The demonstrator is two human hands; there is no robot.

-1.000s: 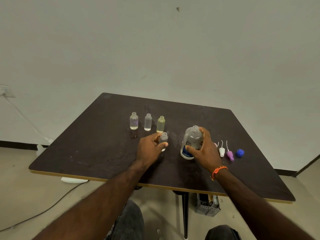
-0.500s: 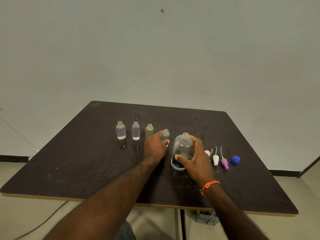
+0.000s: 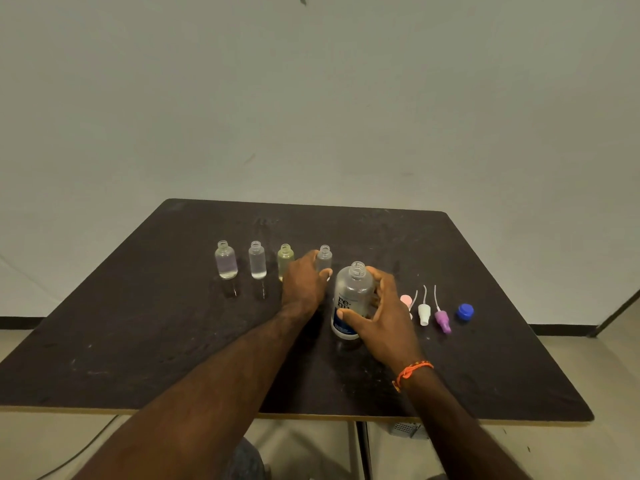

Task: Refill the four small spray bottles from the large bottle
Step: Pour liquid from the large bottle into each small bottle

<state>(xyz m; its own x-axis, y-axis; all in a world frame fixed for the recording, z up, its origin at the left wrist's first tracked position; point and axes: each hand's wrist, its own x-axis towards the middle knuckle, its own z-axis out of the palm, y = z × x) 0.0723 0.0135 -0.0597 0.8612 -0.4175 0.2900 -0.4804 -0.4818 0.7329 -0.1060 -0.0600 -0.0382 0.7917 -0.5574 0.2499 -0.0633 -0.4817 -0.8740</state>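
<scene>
Dark wood makes up the table (image 3: 138, 341), its pale near edge running across below both forearms and its far edge close to a plain wall (image 3: 311, 98). Wide bare stretches lie at the near left, the far side and the near right corner. Four small bottles stand uncapped in a row near the middle: the first (image 3: 226, 259), second (image 3: 257, 260) and third (image 3: 284, 261) stand apart from each other, and the fourth (image 3: 324, 257) is at the right end. The left hand (image 3: 303, 280) grips the fourth bottle, thumb curled across its front, and hides the lower right of the third. Just right, the large bottle (image 3: 351, 299) stands upright and uncapped on the table, with the right hand (image 3: 384, 317) wrapped round its body. An orange band (image 3: 412, 372) circles that wrist. Right of it lie a pink sprayer (image 3: 406, 301), white sprayer (image 3: 424, 312), purple sprayer (image 3: 442, 319) and blue cap (image 3: 465, 311), well clear of the edge.
</scene>
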